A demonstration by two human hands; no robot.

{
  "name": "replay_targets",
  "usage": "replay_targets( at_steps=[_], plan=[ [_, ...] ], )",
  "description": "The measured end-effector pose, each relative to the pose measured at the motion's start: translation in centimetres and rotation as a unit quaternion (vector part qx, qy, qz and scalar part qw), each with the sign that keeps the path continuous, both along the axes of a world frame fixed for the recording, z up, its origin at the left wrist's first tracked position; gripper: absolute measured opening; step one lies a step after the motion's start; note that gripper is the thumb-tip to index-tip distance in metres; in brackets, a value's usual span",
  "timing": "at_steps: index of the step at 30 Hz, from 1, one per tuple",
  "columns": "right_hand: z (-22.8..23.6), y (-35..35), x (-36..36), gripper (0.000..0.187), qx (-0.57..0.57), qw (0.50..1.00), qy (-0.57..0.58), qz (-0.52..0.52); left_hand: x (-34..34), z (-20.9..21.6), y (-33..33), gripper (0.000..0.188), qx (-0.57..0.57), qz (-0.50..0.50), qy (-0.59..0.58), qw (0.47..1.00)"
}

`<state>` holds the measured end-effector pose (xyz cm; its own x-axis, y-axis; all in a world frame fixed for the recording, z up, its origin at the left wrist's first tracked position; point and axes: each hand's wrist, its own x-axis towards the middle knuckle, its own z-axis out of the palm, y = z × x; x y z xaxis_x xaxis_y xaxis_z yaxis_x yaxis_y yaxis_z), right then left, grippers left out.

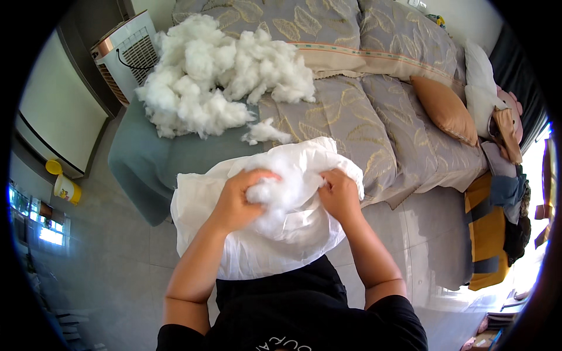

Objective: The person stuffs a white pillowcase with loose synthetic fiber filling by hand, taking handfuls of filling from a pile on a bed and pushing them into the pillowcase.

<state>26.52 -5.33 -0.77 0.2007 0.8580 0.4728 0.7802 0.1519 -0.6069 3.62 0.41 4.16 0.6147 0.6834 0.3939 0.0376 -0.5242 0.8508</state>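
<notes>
A white cloth cover (252, 254), perhaps a cushion case, lies spread over my lap and against the front of the sofa. My left hand (234, 202) curls around a loose tuft of white fluffy stuffing (275, 196) above the cloth, its fingertips partly sunk into the fluff. On the right, my right hand (341, 196) is closed with its fingers pinching the cover near its upper right edge. Beyond the cover, a big heap of the same stuffing (199, 82) rests on the sofa, with one small loose clump (265, 132) nearer to me.
The grey leaf-patterned sofa (351, 117) has a blue-green cloth (146, 152) draped over its left part. An orange-brown cushion (444, 110) leans at the right. Left of the sofa stand a white appliance (132, 55) and a small yellow-and-white bucket (67, 189) on the tiled floor.
</notes>
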Motion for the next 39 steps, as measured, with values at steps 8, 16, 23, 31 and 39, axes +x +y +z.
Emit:
replay_targets(
  at_steps=[8,16,23,31,39],
  plan=[
    [3.4,1.8,-2.3,0.018,-0.13,0.894,0.423,0.069,1.4,1.1,-1.2,0.044,0.056,0.015,0.06,0.996],
    [3.1,0.3,-3.8,0.023,-0.037,0.874,0.483,0.036,8.8,-7.4,-1.8,0.041,0.182,0.085,0.322,0.925],
    [-0.4,-2.7,-2.2,0.031,-0.017,0.98,0.189,0.065,8.0,-4.4,0.1,0.061,0.073,-0.082,0.151,0.982],
    [0.5,-2.8,-2.5,0.079,0.02,1.0,-0.008,-0.012,6.4,-1.6,0.6,0.071,-0.447,-0.263,-0.111,0.848],
    [2.3,-2.9,-1.8,0.062,0.077,0.988,-0.128,-0.034,5.8,0.5,3.0,0.055,0.244,0.219,0.357,0.875]
  ],
)
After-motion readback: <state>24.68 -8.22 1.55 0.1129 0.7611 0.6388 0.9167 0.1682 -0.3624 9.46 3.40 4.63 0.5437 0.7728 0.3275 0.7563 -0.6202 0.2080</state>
